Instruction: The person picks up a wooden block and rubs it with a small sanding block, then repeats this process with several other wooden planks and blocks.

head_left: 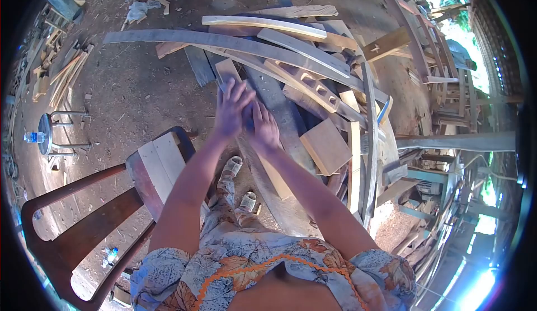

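Note:
My left hand [229, 112] lies over a long pale wooden board [274, 178], its fingers apart and reaching forward. Close beside it, my right hand [264, 127] presses down on the same board with its fingers together. A small dark bluish patch [248, 122] shows between the hands; its kind cannot be made out, and my right palm covers part of it. Past my fingertips, the far end of the board [226, 70] sticks out. The board rests on a wide grey plank [274, 109].
Long curved wooden strips [240, 45] lie across the pile ahead. A slotted wooden piece [313, 90] and a square block [326, 146] are to the right. A wooden chair [84, 227] stands at left, near a metal stool [47, 134] with a plastic bottle [34, 137].

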Available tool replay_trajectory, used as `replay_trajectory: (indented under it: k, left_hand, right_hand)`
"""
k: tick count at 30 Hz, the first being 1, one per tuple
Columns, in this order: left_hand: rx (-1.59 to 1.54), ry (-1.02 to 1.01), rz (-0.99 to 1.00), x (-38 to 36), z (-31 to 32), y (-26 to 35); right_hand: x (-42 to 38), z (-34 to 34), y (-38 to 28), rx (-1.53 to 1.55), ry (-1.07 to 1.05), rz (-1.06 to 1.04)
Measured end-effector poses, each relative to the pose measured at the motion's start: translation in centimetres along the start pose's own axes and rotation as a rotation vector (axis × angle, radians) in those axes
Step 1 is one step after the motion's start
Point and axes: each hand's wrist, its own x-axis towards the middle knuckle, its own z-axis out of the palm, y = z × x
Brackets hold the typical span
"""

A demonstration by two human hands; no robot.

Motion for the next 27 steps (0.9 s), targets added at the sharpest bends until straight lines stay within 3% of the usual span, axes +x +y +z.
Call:
replay_trajectory:
  k: [4,10,14,22,27]
  left_hand:
    - [0.103,0.024,-0.012,2.9,-0.4,-3.4]
    - [0.11,0.072,0.0,1.5,0.3,-1.9]
    - [0.076,-0.003,0.028,-2.9,0.7,2.6]
    - [-0.13,-0.113,-0.065,-15.1,1.3,16.6]
    - [-0.18,-0.112,-0.054,-15.9,1.3,17.0]
  right_hand:
    - [4.4,1.6,-0.6,-0.035,-0.045,0.031]
    - [2.6,0.5,-0.7,-0.025,-0.08,0.066]
    - [-4.0,-1.9,-0.1,0.027,-0.024,0.046]
    - [-22.0,-8.3,1.4,-0.023,-0.127,0.044]
    - [-24.0,-7.8,1.9,-0.102,-0.152,0.057]
